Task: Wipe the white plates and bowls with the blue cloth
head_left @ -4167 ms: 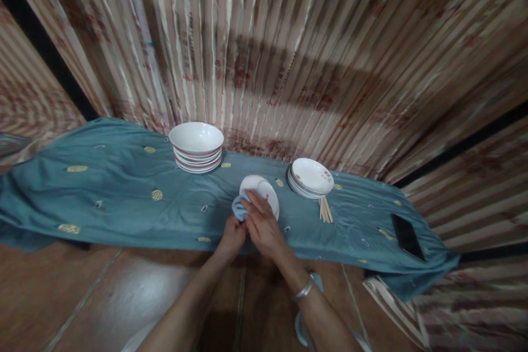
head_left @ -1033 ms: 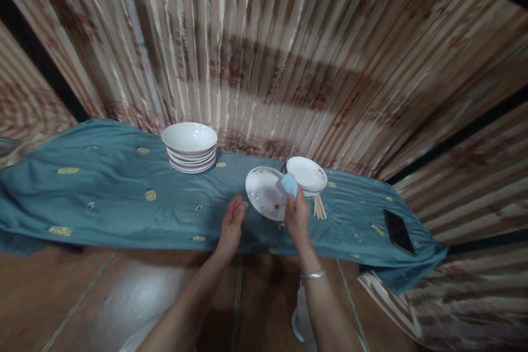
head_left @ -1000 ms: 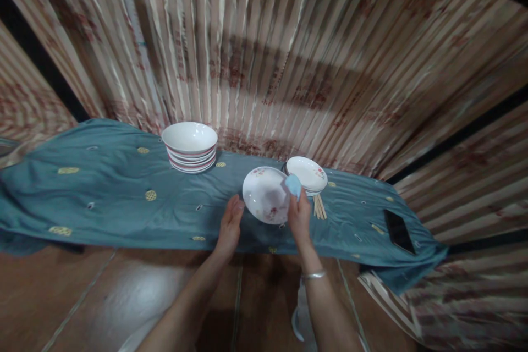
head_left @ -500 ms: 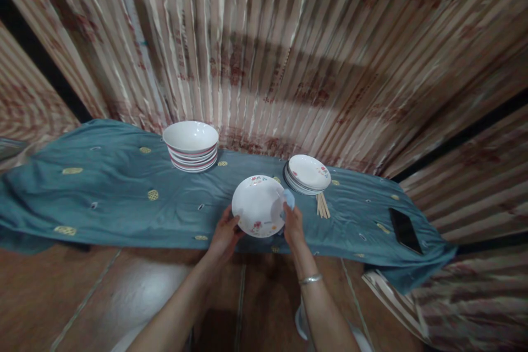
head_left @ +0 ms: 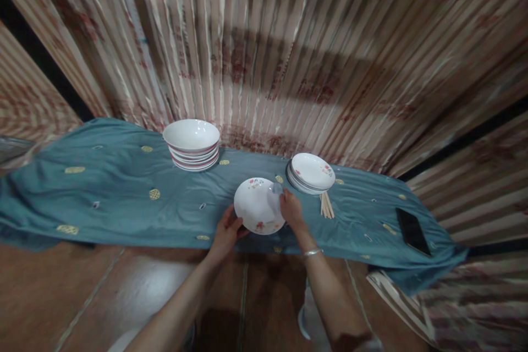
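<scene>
A white flowered plate (head_left: 254,207) is gripped at its near left rim by the fingers of the left hand (head_left: 224,234), thumb on top, and is held over the draped bench (head_left: 127,214). A pale blue cloth (head_left: 274,193) is pinched in the fingers of the right hand (head_left: 292,210), at the plate's right side. Well right of all the fingers, a black phone (head_left: 413,231) is laid. Nearer the right fingers, wooden sticks (head_left: 327,205) are set beside stacked plates (head_left: 312,171). Beyond the left fingers, stacked bowls (head_left: 192,146) are placed, backed by a curtain (head_left: 264,60).
</scene>
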`<state>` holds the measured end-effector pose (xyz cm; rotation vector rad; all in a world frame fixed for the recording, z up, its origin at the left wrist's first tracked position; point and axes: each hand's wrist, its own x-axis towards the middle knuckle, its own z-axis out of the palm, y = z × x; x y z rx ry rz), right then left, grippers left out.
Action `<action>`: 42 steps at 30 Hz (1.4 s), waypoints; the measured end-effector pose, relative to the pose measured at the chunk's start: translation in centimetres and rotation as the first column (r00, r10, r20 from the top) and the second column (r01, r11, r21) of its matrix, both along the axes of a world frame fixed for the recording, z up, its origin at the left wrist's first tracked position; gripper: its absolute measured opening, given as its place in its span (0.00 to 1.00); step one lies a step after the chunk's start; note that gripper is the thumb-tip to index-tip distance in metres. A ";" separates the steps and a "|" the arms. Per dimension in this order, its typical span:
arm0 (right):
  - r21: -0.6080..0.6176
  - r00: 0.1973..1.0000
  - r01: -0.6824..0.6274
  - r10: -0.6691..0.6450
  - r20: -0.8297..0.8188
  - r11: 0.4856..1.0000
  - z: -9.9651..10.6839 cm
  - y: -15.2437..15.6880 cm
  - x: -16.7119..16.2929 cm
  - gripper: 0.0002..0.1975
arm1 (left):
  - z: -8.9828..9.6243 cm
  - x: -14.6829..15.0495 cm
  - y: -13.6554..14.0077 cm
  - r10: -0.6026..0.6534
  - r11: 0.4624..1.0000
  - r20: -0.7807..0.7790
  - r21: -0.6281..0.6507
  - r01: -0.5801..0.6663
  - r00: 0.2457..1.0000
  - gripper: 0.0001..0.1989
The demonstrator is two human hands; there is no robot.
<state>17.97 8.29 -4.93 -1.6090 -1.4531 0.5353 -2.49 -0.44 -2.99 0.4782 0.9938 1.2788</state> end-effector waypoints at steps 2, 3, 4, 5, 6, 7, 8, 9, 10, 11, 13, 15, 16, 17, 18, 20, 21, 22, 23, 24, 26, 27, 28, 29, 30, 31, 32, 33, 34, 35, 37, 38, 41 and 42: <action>-0.015 0.988 -0.026 0.028 0.155 1.000 0.3 1.2 -0.6 0.13 | 0.1 0.0 0.1 0.001 1.000 -0.009 0.002 -0.001 1.000 0.32; -0.033 0.966 -0.041 0.048 0.254 0.999 0.4 1.8 -1.0 0.13 | 0.0 0.0 0.1 0.006 1.000 -0.012 -0.004 -0.007 1.000 0.32; -0.054 0.936 -0.058 0.073 0.344 0.997 0.5 2.3 -1.4 0.14 | 0.0 0.1 0.2 0.013 1.000 -0.013 -0.013 -0.013 1.000 0.31; -0.074 0.909 -0.072 0.096 0.405 0.995 0.7 2.8 -1.9 0.14 | -0.1 0.1 0.2 0.019 1.000 -0.014 -0.024 -0.020 1.000 0.30; -0.091 0.887 -0.085 0.117 0.447 0.992 0.8 3.2 -2.4 0.14 | -0.2 0.1 0.3 0.029 0.999 -0.015 -0.035 -0.029 0.999 0.30; -0.102 0.878 -0.096 0.132 0.460 0.990 0.9 3.6 -3.0 0.15 | -0.3 0.2 0.3 0.038 0.998 -0.016 -0.046 -0.038 0.999 0.29; -0.109 0.873 -0.108 0.147 0.465 0.988 1.1 3.8 -3.5 0.15 | -0.4 0.2 0.4 0.046 0.997 -0.017 -0.054 -0.047 0.999 0.29; -0.118 0.864 -0.123 0.165 0.476 0.985 1.3 4.0 -4.2 0.15 | -0.4 0.2 0.4 0.052 0.997 -0.018 -0.060 -0.053 0.998 0.28; -0.127 0.853 -0.142 0.186 0.488 0.982 1.5 4.1 -4.8 0.15 | -0.5 0.2 0.5 0.053 0.997 -0.018 -0.063 -0.054 0.998 0.28; -0.137 0.842 -0.163 0.210 0.498 0.977 1.8 4.2 -5.5 0.15 | -0.6 0.2 0.5 0.049 0.997 -0.017 -0.065 -0.050 0.999 0.28; -0.154 0.819 -0.212 0.261 0.511 0.965 2.3 3.8 -6.8 0.14 | -0.6 0.2 0.6 0.036 0.997 -0.014 -0.064 -0.036 0.999 0.28; -0.160 0.799 -0.264 0.309 0.516 0.951 2.9 3.1 -8.0 0.16 | -0.7 0.1 0.6 0.024 0.998 -0.013 -0.064 -0.025 1.000 0.28; -0.164 0.792 -0.287 0.331 0.513 0.944 3.2 2.7 -8.5 0.19 | -0.7 0.1 0.6 0.019 0.998 -0.010 -0.065 -0.019 1.000 0.28; -0.180 0.786 -0.317 0.365 0.500 0.931 3.4 2.2 -8.9 0.23 | -0.7 0.0 0.6 0.014 0.998 -0.005 -0.065 -0.015 1.000 0.28; -0.210 0.784 -0.351 0.409 0.466 0.912 3.6 1.7 -9.3 0.26 | -0.8 0.0 0.7 0.011 0.998 0.003 -0.064 -0.011 1.000 0.28; -0.274 0.789 -0.414 0.493 0.367 0.868 3.9 0.8 -9.7 0.30 | -0.8 0.1 0.7 0.014 0.998 0.022 -0.062 -0.012 1.000 0.29; -0.300 0.795 -0.442 0.524 0.306 0.845 4.0 0.4 -9.8 0.31 | -0.9 0.1 0.7 0.018 0.998 0.029 -0.063 -0.016 0.999 0.29; -0.315 0.800 -0.466 0.546 0.248 0.827 4.1 0.0 -9.9 0.32 | -0.9 0.1 0.7 0.022 0.998 0.034 -0.066 -0.020 0.999 0.29; -0.320 0.807 -0.487 0.559 0.191 0.813 4.1 -0.3 -9.9 0.32 | -0.9 0.1 0.7 0.024 0.998 0.038 -0.067 -0.022 0.999 0.30; -0.315 0.810 -0.510 0.570 0.139 0.801 4.2 -0.6 -9.9 0.31 | -0.8 0.1 0.7 0.024 0.998 0.041 -0.066 -0.022 0.999 0.30; -0.288 0.798 -0.564 0.600 0.051 0.774 4.0 -1.4 -9.8 0.31 | -0.7 0.1 0.6 0.017 0.999 0.041 -0.050 -0.015 0.999 0.29; -0.271 0.787 -0.591 0.617 0.015 0.760 3.8 -1.7 -9.7 0.30 | -0.6 0.1 0.5 0.015 0.999 0.039 -0.037 -0.014 0.999 0.28; -0.253 0.777 -0.613 0.629 -0.019 0.749 3.6 -2.1 -9.5 0.30 | -0.5 0.1 0.5 0.015 1.000 0.036 -0.024 -0.014 0.999 0.26; -0.237 0.771 -0.627 0.634 -0.052 0.742 3.4 -2.5 -9.3 0.30 | -0.5 0.1 0.4 0.015 1.000 0.033 -0.011 -0.015 0.999 0.25; -0.224 0.768 -0.636 0.636 -0.082 0.739 3.1 -2.9 -8.9 0.30 | -0.4 0.1 0.3 0.016 1.000 0.031 -0.001 -0.016 0.999 0.25; -0.209 0.770 -0.637 0.629 -0.110 0.742 2.9 -3.3 -8.5 0.29 | -0.3 0.1 0.3 0.016 1.000 0.030 0.005 -0.016 0.999 0.24; -0.196 0.768 -0.640 0.628 -0.129 0.743 2.7 -3.7 -7.9 0.28 | -0.3 0.1 0.2 0.012 1.000 0.030 0.008 -0.012 0.999 0.24; -0.177 0.751 -0.661 0.648 -0.130 0.730 2.7 -4.1 -7.3 0.26 | -0.3 0.1 0.2 0.006 1.000 0.033 0.011 -0.006 0.999 0.24; -0.156 0.725 -0.688 0.679 -0.118 0.708 2.8 -4.5 -6.7 0.23 | -0.3 0.1 0.1 -0.002 1.000 0.039 0.013 0.001 0.999 0.24; -0.141 0.686 -0.726 0.721 -0.094 0.673 3.1 -4.8 -6.0 0.20 | -0.3 0.0 0.1 -0.006 1.000 0.046 0.012 0.005 0.999 0.25; -0.146 0.617 -0.781 0.786 -0.029 0.608 3.9 -5.4 -4.7 0.16 | -0.3 0.0 0.1 -0.010 1.000 0.066 0.008 0.010 0.998 0.29; -0.163 0.596 -0.792 0.803 0.005 0.588 4.3 -5.6 -4.0 0.15 | -0.4 0.0 0.2 -0.011 1.000 0.073 0.001 0.011 0.997 0.30; -0.238 0.587 -0.761 0.797 0.146 0.604 5.0 -5.9 -2.1 0.14 | -0.4 -0.1 0.3 -0.017 1.000 0.073 -0.021 0.018 0.997 0.33; -0.258 0.590 -0.735 0.779 0.213 0.627 5.0 -5.8 -1.5 0.13 | -0.5 -0.1 0.3 -0.019 1.000 0.071 -0.021 0.020 0.997 0.33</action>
